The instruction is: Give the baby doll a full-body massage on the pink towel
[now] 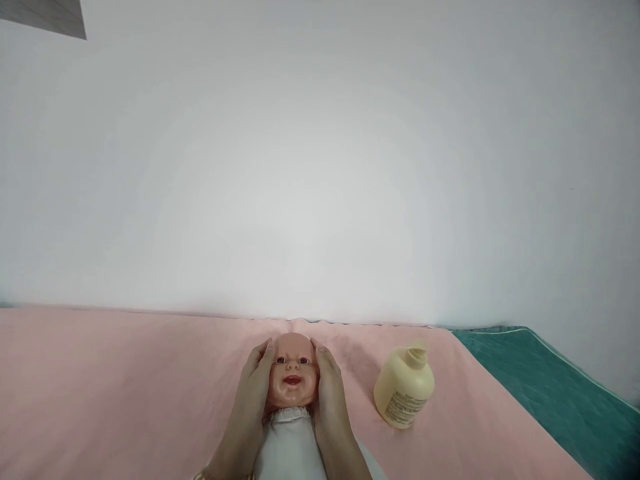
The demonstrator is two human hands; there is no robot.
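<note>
A baby doll [293,390] with a bald head and a white garment with a frilled collar lies face up at the bottom middle of the view. My left hand [257,377] cups the left side of its head, the palm along the cheek and the fingertips near the temple. On the opposite side, my right hand [328,380] holds the head in the same way. Both palms touch the doll, and its ears are hidden behind them. To the right of my right hand stands a pale yellow pump bottle [404,387] with printed text, apart from the hand.
Pink cloth [125,393] covers the surface under the doll and the bottle. A green sheet [540,380] shows at the right beyond the cloth's edge. Behind rises a plain white wall [310,167], with a grey panel [45,15] at the top left corner.
</note>
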